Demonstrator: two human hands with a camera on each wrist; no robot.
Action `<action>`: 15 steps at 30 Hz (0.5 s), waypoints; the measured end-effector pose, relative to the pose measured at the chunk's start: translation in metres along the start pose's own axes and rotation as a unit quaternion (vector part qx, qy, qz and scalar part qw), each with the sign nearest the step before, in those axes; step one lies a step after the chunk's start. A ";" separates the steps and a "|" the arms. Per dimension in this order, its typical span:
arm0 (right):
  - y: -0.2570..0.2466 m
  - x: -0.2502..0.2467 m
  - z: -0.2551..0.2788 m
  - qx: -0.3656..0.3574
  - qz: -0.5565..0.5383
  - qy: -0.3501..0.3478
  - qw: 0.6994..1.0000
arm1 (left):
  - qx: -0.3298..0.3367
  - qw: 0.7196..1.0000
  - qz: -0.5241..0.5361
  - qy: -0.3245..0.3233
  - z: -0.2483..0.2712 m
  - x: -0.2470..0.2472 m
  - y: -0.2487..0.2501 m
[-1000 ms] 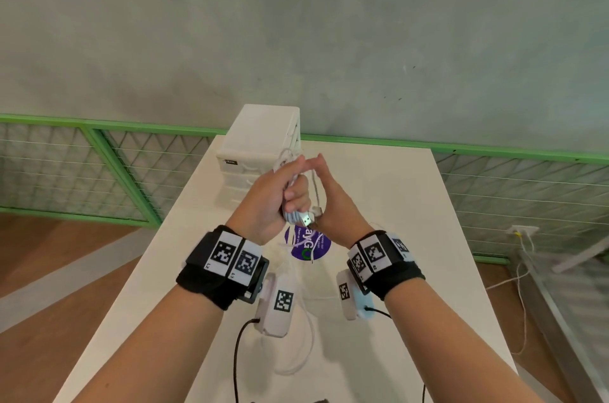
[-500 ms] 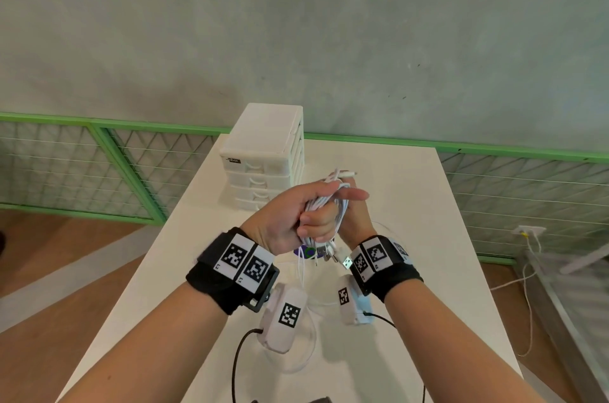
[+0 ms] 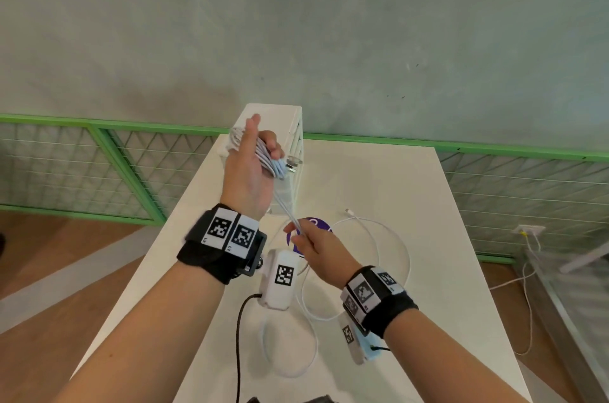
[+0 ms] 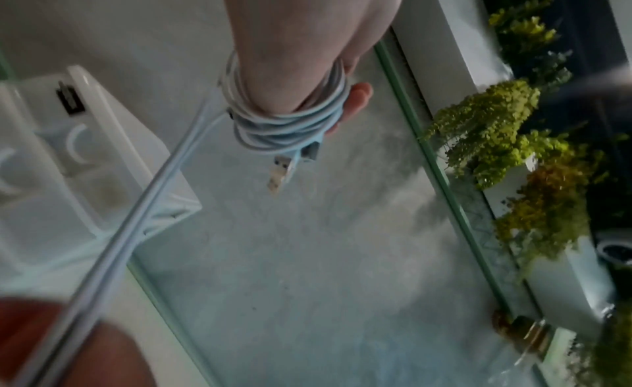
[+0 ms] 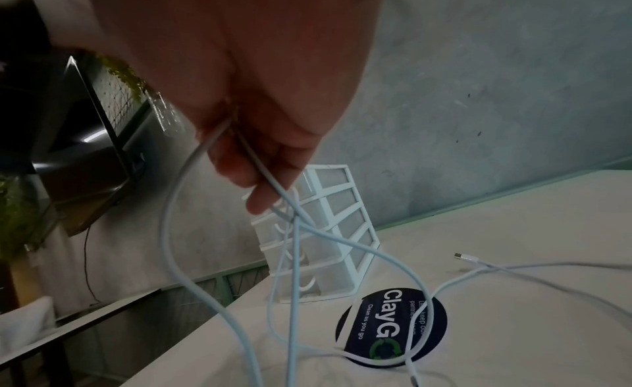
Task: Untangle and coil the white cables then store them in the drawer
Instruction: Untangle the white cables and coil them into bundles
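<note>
The left hand (image 3: 252,168) is raised in front of the white drawer unit (image 3: 290,125), fingers wrapped in a bundle of white cable turns (image 3: 270,160) and curled to hold them. The left wrist view shows the coil (image 4: 283,122) wound several times round the fingers, with a metal USB plug (image 4: 278,174) hanging free below it.

From the coil a taut strand (image 3: 286,208) runs down and toward the person to the right hand (image 3: 316,247), which sits lower and nearer the body, pinching that strand between thumb and fingers. The strand's long axis therefore lies on a diagonal between the two hands — the line the next wrap must follow, in my judgement. The right hand is the nearer to the loose remainder.

That remainder lies on the surface (image 3: 445,254) as open loops (image 3: 392,237) to the right of the right hand, ending in a small connector (image 3: 348,212) near a round dark sticker (image 5: 393,325). In the right wrist view several strands (image 5: 297,257) cross one another below the fingers — whether they are knotted or merely overlapping cannot be told.

The cable is thin, smooth, round in section and limp. The drawer unit is rigid plastic with translucent drawer fronts, all apparently closed. Storing is not yet begun.
</note>
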State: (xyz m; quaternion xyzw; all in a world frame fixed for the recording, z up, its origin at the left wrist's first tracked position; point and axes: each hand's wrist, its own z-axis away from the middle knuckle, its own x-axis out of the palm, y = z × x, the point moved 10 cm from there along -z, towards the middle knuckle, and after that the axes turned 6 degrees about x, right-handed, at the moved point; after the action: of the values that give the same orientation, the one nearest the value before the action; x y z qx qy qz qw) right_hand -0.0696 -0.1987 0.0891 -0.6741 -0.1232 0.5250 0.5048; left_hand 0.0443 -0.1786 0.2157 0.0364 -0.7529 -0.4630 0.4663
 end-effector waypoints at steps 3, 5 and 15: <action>0.005 0.009 0.001 -0.002 0.046 -0.053 0.998 | 0.100 0.990 -0.093 0.028 -0.010 -0.026 0.017; 0.005 0.011 0.001 -0.005 0.089 -0.082 0.993 | 0.153 0.968 -0.196 0.036 -0.011 -0.043 0.025; -0.058 -0.076 -0.010 -0.156 0.115 0.092 0.977 | 0.018 0.753 -0.612 -0.241 0.017 -0.038 -0.043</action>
State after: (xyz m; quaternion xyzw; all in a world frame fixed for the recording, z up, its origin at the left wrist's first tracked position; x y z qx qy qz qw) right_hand -0.0718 -0.2308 0.1797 -0.7997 -0.0781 0.4894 0.3390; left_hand 0.0366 -0.1734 0.1561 0.3852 -0.6655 -0.6291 -0.1141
